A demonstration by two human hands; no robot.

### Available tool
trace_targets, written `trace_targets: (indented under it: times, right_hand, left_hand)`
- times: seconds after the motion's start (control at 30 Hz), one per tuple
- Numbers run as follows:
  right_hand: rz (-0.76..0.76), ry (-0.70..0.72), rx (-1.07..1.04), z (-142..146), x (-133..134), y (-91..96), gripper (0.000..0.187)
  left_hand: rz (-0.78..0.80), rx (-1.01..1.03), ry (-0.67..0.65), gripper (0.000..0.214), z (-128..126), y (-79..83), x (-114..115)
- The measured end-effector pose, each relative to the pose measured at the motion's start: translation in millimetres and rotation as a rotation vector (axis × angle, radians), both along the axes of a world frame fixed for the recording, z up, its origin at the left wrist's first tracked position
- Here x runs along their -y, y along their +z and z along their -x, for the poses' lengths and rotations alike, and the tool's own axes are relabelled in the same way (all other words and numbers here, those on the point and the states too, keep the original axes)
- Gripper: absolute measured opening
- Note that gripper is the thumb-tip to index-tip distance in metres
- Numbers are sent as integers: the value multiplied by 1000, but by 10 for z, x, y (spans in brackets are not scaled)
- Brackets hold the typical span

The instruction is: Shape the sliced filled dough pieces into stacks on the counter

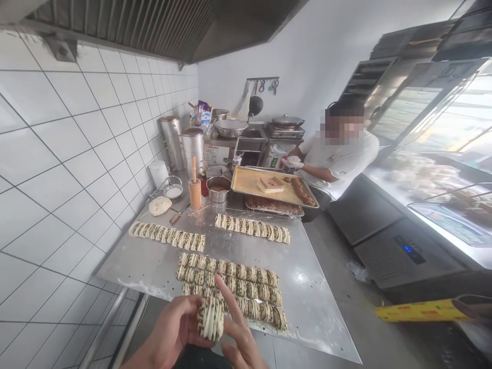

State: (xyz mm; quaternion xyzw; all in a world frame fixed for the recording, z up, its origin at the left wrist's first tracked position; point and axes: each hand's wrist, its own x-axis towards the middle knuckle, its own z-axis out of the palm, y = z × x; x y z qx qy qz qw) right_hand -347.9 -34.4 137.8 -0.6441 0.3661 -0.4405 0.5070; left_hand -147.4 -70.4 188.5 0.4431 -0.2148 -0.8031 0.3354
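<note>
Stainless steel table (307,312) with a herb-streaked dough stack (210,319) held over its near edge

The dough stack is gripped by the left hand (172,323), its fingers curled closely around the stack's left side. The right hand (240,333) is kept partly open just beside the stack, with the index finger raised and spread well away from the thumb; whether any pressure is applied by it cannot be told.

Directly ahead of the hands, close rows of sliced dough pieces (234,282) are laid out on the table, their nearest pieces just beyond the fingertips. Farther ahead, two single rows of dough slices (252,228) are set, the left one (167,236) nearer the tiled wall. Beyond these, a flattened dough round (160,205), an upright wooden rolling pin (195,190) and a steel bowl (218,188) are placed. A metal sheet pan (272,185) is seen past the bowl, well ahead of the hands, and a co-worker (338,159) is positioned beyond it.
</note>
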Motion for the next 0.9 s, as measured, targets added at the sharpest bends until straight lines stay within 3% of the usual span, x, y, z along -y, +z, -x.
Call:
trace_targets:
  times: [0.1, 0.23, 0.33, 0.43, 0.53, 0.6, 0.7, 0.9]
  right_hand:
    - [-15, 58, 5, 6, -37, -17, 38]
    - [-116, -64, 47, -165, 10, -180, 23]
    - [-392, -234, 116, -233, 97, -367, 29]
    - [-635, -483, 155, -124, 154, -530, 44]
    - [-761, -714, 178, 86, 134, -659, 56]
    - [-818, -808, 206, 196, 88, -743, 60]
    - [-897, -884, 245, 236, 11, -885, 61]
    - [-950, -1018, 307, 47, -48, -1159, 59]
  left_hand:
    - [159, 141, -104, 51, -47, 14, 30]
    - [357, 227, -268, 52, -100, -131, 59]
    - [352, 244, -205, 49, -202, -579, 163]
    - [328, 498, -99, 52, -454, -1271, 405]
    - [224, 781, -32, 63, -781, -1924, 711]
    - [194, 852, -40, 65, -960, -2238, 880]
    - [212, 940, -72, 63, -1121, -2551, 1050]
    - [357, 1121, -187, 50, -1274, -2984, 1241]
